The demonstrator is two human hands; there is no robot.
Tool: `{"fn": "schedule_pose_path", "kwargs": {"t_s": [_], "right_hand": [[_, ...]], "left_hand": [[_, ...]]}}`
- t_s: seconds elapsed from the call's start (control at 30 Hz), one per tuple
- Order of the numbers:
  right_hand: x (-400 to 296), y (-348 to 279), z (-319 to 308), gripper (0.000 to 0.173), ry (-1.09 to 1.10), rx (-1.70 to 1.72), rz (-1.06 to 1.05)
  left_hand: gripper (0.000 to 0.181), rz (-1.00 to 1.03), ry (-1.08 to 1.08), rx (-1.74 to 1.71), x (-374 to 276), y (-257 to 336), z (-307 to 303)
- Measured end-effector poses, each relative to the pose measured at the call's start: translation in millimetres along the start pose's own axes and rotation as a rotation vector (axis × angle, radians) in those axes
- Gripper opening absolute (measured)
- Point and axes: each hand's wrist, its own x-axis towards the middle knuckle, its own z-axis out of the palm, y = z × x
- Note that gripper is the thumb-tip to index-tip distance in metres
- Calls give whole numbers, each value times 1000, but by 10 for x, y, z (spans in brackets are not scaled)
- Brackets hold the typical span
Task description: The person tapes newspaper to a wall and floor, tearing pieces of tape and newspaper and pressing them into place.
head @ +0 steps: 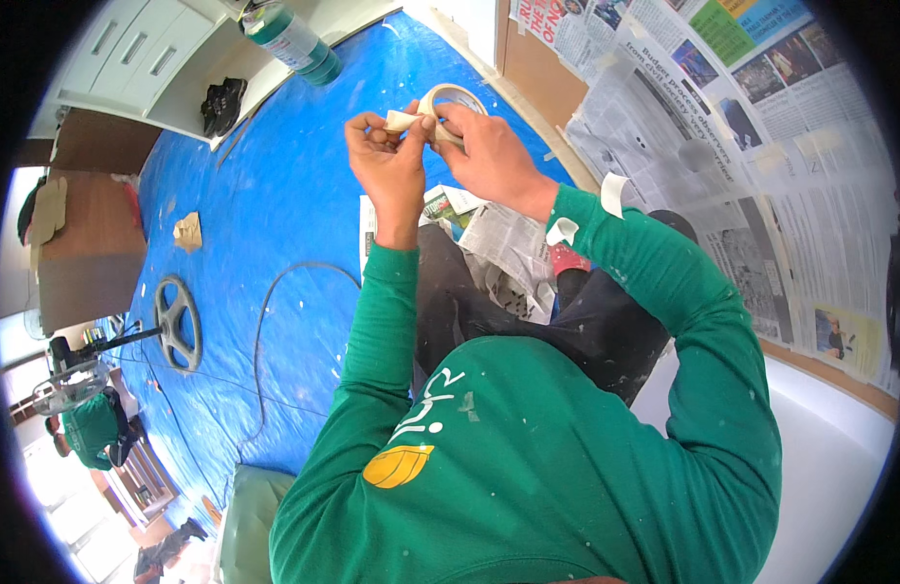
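Observation:
My right hand (486, 150) holds a roll of masking tape (482, 102), its fingers through and around the ring. Beside it, my left hand (388, 150) pinches a short end of tape (401, 120) between thumb and fingers, with the two thumbs nearly touching. Two loose strips hang on my right sleeve, one near the cuff (563, 231) and another farther up the forearm (614, 194). Below the hands, newspaper sheets (504, 237) lie over and between my legs. More newspaper (712, 182) is taped flat over the panel at the right.
Blue plastic sheeting (231, 263) covers the floor, crossed by a dark cable (258, 328). A pedestal fan's round base (178, 323) stands left. A green cylinder (293, 44) and white drawers (132, 47) are at the upper left. Another person (92, 431) is at the far left.

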Motion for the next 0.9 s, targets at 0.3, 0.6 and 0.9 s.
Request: {"fn": "schedule_pose_path", "kwargs": {"t_s": [0.3, 0.6, 0.9], "right_hand": [[101, 101, -129, 23, 132, -309, -214], [110, 190, -125, 26, -9, -566, -218], [12, 474, -2, 26, -216, -610, -236]], "left_hand": [[43, -157, 195, -369, 265, -257, 318], [50, -179, 290, -323, 466, -80, 164], [22, -221, -351, -6, -245, 543, 220]]}}
